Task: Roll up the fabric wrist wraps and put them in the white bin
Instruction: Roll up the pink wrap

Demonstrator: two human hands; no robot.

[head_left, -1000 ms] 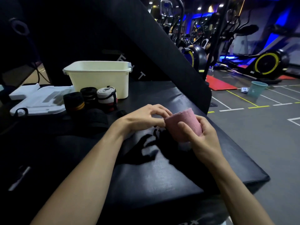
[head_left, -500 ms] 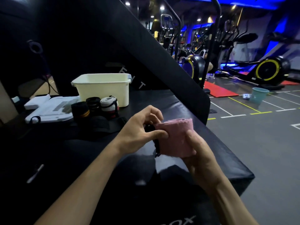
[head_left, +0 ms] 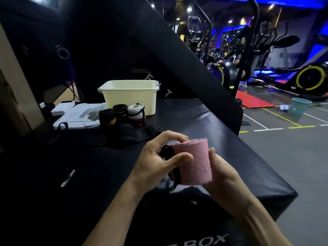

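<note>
Wraps already rolled (head_left: pixel 122 115) stand left by the white bin (head_left: pixel 130 96); nearer, the left hand (head_left: pixel 156 162) pinches what seems a black strap against the pink wrap (head_left: pixel 192 163), the right hand (head_left: pixel 223 176) cupping it: keep 1 thumb pressing while fastening.

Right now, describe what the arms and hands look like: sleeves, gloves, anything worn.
Both forearms are bare to the bottom edge of the picture, with no sleeve in view. The left hand and right hand wear no gloves. No watch, band or ring shows.

Gym: elliptical trainers (head_left: pixel 301 77), red mat (head_left: pixel 253 101), marked floor (head_left: pixel 276 121).
</note>
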